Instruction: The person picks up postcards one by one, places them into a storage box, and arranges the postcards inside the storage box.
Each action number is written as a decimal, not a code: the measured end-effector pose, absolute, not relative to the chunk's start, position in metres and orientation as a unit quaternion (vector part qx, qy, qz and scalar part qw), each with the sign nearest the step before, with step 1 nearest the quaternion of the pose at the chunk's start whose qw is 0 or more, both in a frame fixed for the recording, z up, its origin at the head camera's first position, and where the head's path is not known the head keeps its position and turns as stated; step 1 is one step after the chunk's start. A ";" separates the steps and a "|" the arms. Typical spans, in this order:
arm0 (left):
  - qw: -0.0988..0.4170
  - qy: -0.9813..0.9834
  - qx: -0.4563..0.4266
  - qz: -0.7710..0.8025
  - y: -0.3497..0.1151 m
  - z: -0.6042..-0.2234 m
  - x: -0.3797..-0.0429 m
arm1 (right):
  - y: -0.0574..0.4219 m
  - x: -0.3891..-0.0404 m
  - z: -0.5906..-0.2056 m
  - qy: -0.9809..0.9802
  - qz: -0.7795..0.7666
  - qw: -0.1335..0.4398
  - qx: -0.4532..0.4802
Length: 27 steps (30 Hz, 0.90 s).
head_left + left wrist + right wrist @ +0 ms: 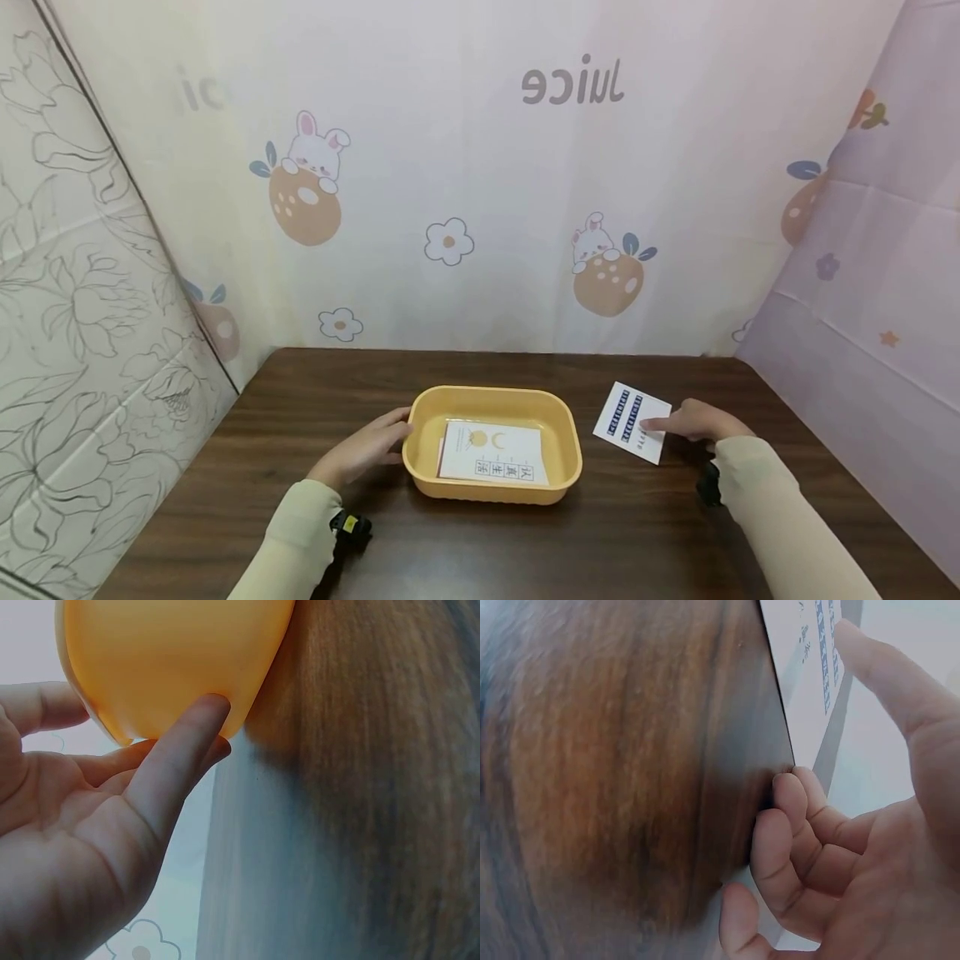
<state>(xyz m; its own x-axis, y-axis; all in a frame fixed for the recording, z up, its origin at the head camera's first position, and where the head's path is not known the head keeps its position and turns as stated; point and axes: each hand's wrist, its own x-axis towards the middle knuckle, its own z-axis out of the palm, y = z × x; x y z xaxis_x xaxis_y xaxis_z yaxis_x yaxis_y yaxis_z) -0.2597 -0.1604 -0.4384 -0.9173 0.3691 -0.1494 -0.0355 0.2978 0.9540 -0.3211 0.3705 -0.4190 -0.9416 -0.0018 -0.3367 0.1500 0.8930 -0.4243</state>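
Observation:
A yellow tray (491, 495) stands on the table, with white printed cards (495, 454) lying inside. At the tray's left end is my left hand (367, 450). In the left wrist view its fairly straight fingers (184, 757) touch the outer wall of the tray (172, 652). To the right of the tray is a white card (622, 417) with dark blue printed bands. My right hand (697, 422) pinches its right edge. In the right wrist view the thumb (892, 679) lies over the card (802, 697), with curled fingers at its lower corner.
The dark wooden table (480, 550) ends at the back against a patterned curtain (510, 167). More patterned cloth (885, 275) hangs on the right. A floral panel (90, 333) borders the left side.

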 end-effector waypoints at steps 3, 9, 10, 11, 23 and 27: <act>0.176 0.785 0.109 0.584 -0.161 -0.438 -0.260 | 0.368 -0.323 -0.420 0.954 -0.245 0.166 0.041; 0.176 0.783 0.114 0.586 -0.161 -0.438 -0.261 | 0.364 -0.332 -0.427 0.958 -0.241 0.150 0.047; 0.176 0.783 0.112 0.586 -0.161 -0.438 -0.261 | 0.363 -0.333 -0.429 0.959 -0.236 0.146 0.049; 0.175 0.784 0.110 0.585 -0.161 -0.438 -0.261 | 0.361 -0.335 -0.430 0.962 -0.229 0.141 0.052; 0.174 0.789 0.108 0.579 -0.161 -0.439 -0.261 | 0.327 -0.342 -0.428 0.966 -0.228 0.096 0.074; 0.174 0.789 0.109 0.579 -0.161 -0.439 -0.261 | 0.325 -0.346 -0.428 0.965 -0.230 0.103 0.071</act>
